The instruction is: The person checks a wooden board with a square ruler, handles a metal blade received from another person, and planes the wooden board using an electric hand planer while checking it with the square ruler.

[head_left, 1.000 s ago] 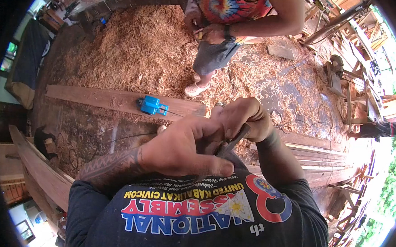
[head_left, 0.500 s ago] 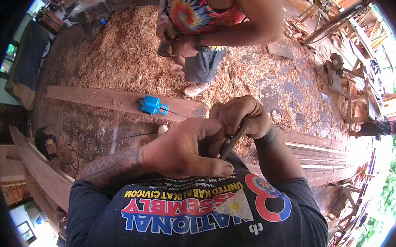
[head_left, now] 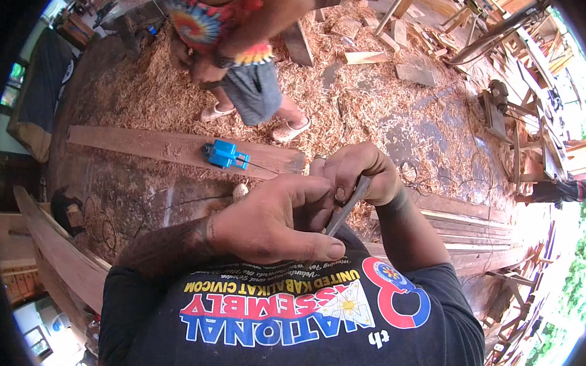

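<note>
Close in front of my chest, both my hands meet around a narrow, flat grey strip (head_left: 349, 206) that looks like a metal blade. My right hand (head_left: 366, 172) pinches its upper end, fingers curled. My left hand (head_left: 271, 218) is closed at its lower end, the thumb stretched out beneath; part of its hold is hidden. Beyond my hands, a blue electric hand planer (head_left: 225, 155) rests on a long wooden plank (head_left: 129, 144), its cord running toward my hands.
A person in a tie-dye top (head_left: 205, 23) stands past the plank amid wood shavings (head_left: 158, 103). Stacked boards (head_left: 466, 225) lie to my right. A curved timber (head_left: 57, 250) is at left. A machine on a wooden stand (head_left: 499, 111) stands far right.
The other person has moved left and away, uncovering wood scraps behind. The strip has turned slightly in my fingers and shows a lighter face. My hands stay nearly in place.
</note>
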Demonstrator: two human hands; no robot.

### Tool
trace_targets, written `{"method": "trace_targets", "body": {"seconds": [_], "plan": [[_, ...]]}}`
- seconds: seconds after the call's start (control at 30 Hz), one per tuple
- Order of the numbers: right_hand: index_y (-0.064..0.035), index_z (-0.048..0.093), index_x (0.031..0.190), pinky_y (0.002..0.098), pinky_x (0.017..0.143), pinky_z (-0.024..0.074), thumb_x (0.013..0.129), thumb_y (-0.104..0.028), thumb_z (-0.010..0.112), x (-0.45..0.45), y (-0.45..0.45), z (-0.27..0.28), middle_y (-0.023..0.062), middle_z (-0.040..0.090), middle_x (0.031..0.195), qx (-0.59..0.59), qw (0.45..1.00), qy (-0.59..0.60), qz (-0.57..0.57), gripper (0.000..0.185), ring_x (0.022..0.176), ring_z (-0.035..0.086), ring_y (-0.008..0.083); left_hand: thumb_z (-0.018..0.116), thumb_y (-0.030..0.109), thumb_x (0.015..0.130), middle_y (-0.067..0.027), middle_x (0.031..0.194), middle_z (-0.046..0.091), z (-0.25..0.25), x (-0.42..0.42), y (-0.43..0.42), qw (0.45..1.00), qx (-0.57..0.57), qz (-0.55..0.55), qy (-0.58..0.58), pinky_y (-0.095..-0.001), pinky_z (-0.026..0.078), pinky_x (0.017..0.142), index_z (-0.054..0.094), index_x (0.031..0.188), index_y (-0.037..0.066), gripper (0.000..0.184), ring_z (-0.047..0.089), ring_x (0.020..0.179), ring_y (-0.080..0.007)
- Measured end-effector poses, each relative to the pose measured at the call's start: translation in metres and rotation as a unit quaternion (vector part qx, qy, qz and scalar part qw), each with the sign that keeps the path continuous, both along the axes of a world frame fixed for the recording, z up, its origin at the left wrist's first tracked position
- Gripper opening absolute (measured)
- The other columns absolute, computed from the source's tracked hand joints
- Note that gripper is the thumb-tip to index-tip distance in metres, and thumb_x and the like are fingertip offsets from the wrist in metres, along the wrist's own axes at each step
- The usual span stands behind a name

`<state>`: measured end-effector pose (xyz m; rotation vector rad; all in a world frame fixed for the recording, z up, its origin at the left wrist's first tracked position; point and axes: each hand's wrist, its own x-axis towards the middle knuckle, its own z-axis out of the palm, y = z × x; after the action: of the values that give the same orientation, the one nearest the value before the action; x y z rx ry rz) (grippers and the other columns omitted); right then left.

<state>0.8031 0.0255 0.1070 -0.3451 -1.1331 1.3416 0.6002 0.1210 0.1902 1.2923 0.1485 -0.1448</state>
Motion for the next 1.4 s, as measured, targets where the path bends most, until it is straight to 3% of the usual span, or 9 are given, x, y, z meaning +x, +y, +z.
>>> {"method": "trace_targets", "body": {"seconds": [0.17,0.27,0.37,0.47,1.07,1.17,1.27,1.37,1.4], "plan": [[0.0015,0.072,0.089,0.0388,0.081,0.0474,0.088,-0.020,0.080,-0.002,0.000,0.000,0.0093,0.071,0.086,0.001,1.000,0.005,0.006,0.023,0.086,0.063,0.0244,0.084,0.018,0.086,0.0062,0.076,0.049,-0.004,-0.003,0.001,1.000,0.019,-0.007,-0.010,-0.0245,0.036,0.062,0.053,0.081,0.008,0.033,0.046,0.073,-0.0042],[-0.0020,0.071,0.078,0.0396,0.075,0.0456,0.088,-0.022,0.078,-0.008,0.000,-0.003,0.0130,0.071,0.075,-0.009,0.998,-0.003,-0.056,0.024,0.068,0.065,0.0249,0.084,0.017,0.085,0.0058,0.077,0.050,-0.001,-0.003,0.000,0.999,-0.029,0.008,0.021,-0.0246,0.037,0.063,0.053,0.083,0.007,0.033,0.047,0.074,-0.0047],[-0.0022,0.071,0.077,0.0403,0.076,0.0457,0.087,-0.022,0.079,-0.009,-0.001,-0.002,0.0125,0.071,0.075,-0.023,0.998,0.009,-0.055,0.024,0.069,0.064,0.0250,0.088,0.015,0.081,0.0030,0.084,0.056,0.001,-0.004,0.005,0.997,-0.061,-0.017,0.042,-0.0248,0.041,0.072,0.053,0.087,0.008,0.037,0.054,0.081,-0.0066],[0.0019,0.072,0.091,0.0391,0.082,0.0485,0.090,-0.017,0.078,-0.001,0.002,-0.008,0.0112,0.071,0.088,0.002,1.000,0.014,0.005,0.020,0.088,0.065,0.0255,0.089,0.014,0.079,0.0029,0.087,0.055,0.002,-0.004,0.003,0.999,-0.024,-0.022,0.033,-0.0248,0.041,0.072,0.053,0.090,0.008,0.038,0.054,0.082,-0.0068],[0.0015,0.071,0.088,0.0361,0.078,0.0481,0.089,-0.024,0.079,0.005,0.002,-0.002,0.0095,0.069,0.085,-0.029,0.999,-0.005,0.027,0.027,0.086,0.064,0.0229,0.083,0.008,0.085,0.0025,0.086,0.053,-0.007,-0.004,0.002,0.998,-0.057,-0.031,0.009,-0.0253,0.043,0.072,0.052,0.096,0.005,0.033,0.052,0.081,-0.0071],[0.0018,0.069,0.095,0.0334,0.079,0.0497,0.093,-0.018,0.074,0.003,-0.002,0.005,0.0096,0.069,0.087,-0.063,0.998,-0.024,-0.011,0.021,0.088,0.065,0.0202,0.084,0.014,0.083,-0.0032,0.093,0.062,-0.016,-0.005,0.001,0.986,-0.165,0.006,0.024,-0.0282,0.050,0.078,0.056,0.115,0.003,0.044,0.062,0.088,-0.0121],[0.0013,0.067,0.103,0.0289,0.078,0.0509,0.098,-0.016,0.067,-0.003,-0.004,0.011,0.0074,0.069,0.089,-0.167,0.985,0.022,-0.032,0.018,0.086,0.065,0.0146,0.074,0.031,0.092,-0.0118,0.101,0.067,-0.046,-0.001,0.024,0.976,-0.212,-0.036,-0.038,-0.0348,0.057,0.080,0.053,0.130,-0.002,0.054,0.070,0.091,-0.0213],[0.0005,0.066,0.105,0.0248,0.073,0.0504,0.102,-0.020,0.064,-0.005,0.000,0.021,0.0043,0.069,0.089,-0.219,0.971,-0.036,-0.088,0.021,0.080,0.064,0.0095,0.055,0.042,0.103,-0.0140,0.092,0.067,-0.042,0.004,0.021,0.930,-0.358,0.074,0.046,-0.0352,0.057,0.075,0.057,0.113,-0.003,0.046,0.071,0.084,-0.0231],[-0.0003,0.067,0.103,0.0230,0.070,0.0496,0.103,-0.022,0.064,-0.008,0.001,0.026,0.0027,0.069,0.090,-0.237,0.965,-0.057,-0.100,0.022,0.076,0.063,0.0072,0.050,0.049,0.104,-0.0156,0.092,0.067,-0.046,0.005,0.022,0.929,-0.358,0.085,0.049,-0.0370,0.060,0.069,0.057,0.118,-0.005,0.057,0.073,0.081,-0.0240]]}}
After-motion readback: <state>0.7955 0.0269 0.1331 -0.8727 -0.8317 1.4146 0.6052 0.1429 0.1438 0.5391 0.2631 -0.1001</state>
